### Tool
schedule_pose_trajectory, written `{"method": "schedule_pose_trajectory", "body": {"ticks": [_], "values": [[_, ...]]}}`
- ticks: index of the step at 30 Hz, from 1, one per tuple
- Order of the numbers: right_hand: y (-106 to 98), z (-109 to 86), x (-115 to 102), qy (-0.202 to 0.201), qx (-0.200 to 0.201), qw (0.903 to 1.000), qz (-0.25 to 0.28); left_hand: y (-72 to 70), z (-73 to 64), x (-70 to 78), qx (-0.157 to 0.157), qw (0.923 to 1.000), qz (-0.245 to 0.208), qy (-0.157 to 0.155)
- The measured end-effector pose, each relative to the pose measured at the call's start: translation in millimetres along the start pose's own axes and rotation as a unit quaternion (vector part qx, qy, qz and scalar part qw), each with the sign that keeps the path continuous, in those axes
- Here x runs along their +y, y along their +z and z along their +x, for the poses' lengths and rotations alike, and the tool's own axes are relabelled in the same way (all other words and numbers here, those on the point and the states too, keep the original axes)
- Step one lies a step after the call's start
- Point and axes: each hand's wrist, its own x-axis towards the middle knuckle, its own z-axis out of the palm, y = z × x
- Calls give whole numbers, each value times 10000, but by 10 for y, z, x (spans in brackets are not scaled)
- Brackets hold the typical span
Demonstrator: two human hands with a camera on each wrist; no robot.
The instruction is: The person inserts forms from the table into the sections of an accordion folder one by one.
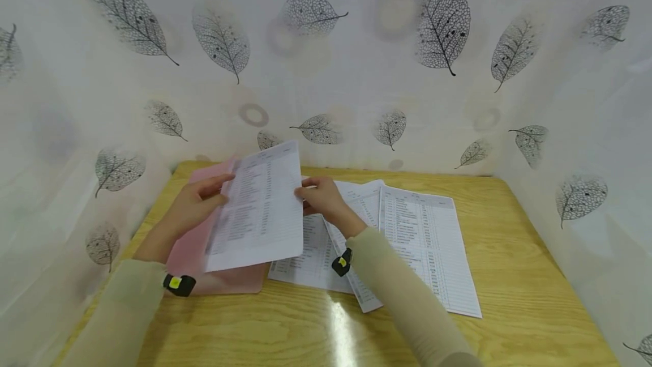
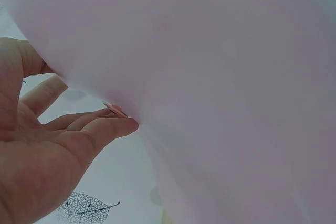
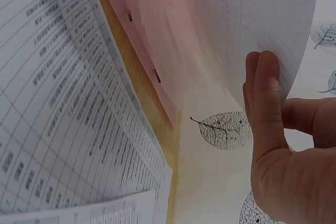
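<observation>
A printed paper sheet (image 1: 260, 208) is raised and tilted over a pink folder (image 1: 239, 282). My left hand (image 1: 198, 203) pinches the sheet's left edge between thumb and fingers. From the left wrist view, a broad pinkish surface (image 2: 210, 87) fills most of the picture, and the left fingertips (image 2: 123, 125) meet its edge beside a small copper-coloured piece (image 2: 115, 109). My right hand (image 1: 321, 197) grips the sheet's right edge, fingers on one face and thumb on the other. Dark fastener marks show along the folder's edge (image 3: 156, 76) in the right wrist view.
More printed sheets overlap on the wooden table (image 1: 305, 327): one sheet (image 1: 316, 254) partly under the raised one, another (image 1: 423, 242) to the right. A leaf-patterned curtain (image 1: 351, 72) rises behind the table and along both sides.
</observation>
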Motion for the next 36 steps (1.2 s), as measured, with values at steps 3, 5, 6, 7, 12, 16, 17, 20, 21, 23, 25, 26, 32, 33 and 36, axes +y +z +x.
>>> {"method": "schedule_pose_trajectory", "body": {"ticks": [3, 5, 6, 7, 12, 16, 17, 20, 21, 23, 25, 26, 32, 33, 36], "values": [[78, -9, -5, -11, -57, 10000, -34, 5, -3, 13, -17, 10000, 20, -46], [122, -9, -1, -14, -90, 9999, -63, 1, -4, 16, -27, 10000, 55, -36], [143, -1, 9, -9, -98, 9999, -81, -3, -5, 19, -39, 10000, 58, -33], [162, 7, 19, -11, -92, 9999, -91, -7, -8, 26, -47, 10000, 59, -36], [232, 36, 41, 5, -93, 9999, -111, -23, -8, 22, -15, 9999, 135, 46], [260, 55, 43, -20, 70, 10000, -65, -24, -7, 10, 15, 9998, 141, 131], [265, 59, 44, -35, 130, 9999, -55, -24, -6, 6, 10, 9998, 133, 140], [286, 70, 52, -77, 294, 9995, -29, -25, -6, 1, 11, 9998, 111, 159], [296, 73, 55, -75, 322, 9995, -25, -25, -9, 6, 9, 9998, 103, 154], [326, 80, 64, -60, 337, 9994, -21, -24, -10, 14, 9, 9999, 85, 149], [365, 93, 81, -17, 317, 9995, -17, -24, -13, 27, 23, 9999, 98, 110], [386, 98, 89, 12, 294, 9996, -11, -22, -15, 34, 20, 9999, 95, 85], [503, 120, 115, 113, 191, 9997, 103, -8, -23, 70, 57, 9999, 105, -43], [519, 120, 114, 127, 169, 9997, 114, -5, -21, 69, 74, 9999, 125, -37], [563, 115, 107, 157, 91, 9997, 175, 2, -28, 86, 95, 9999, 74, -8]]}}
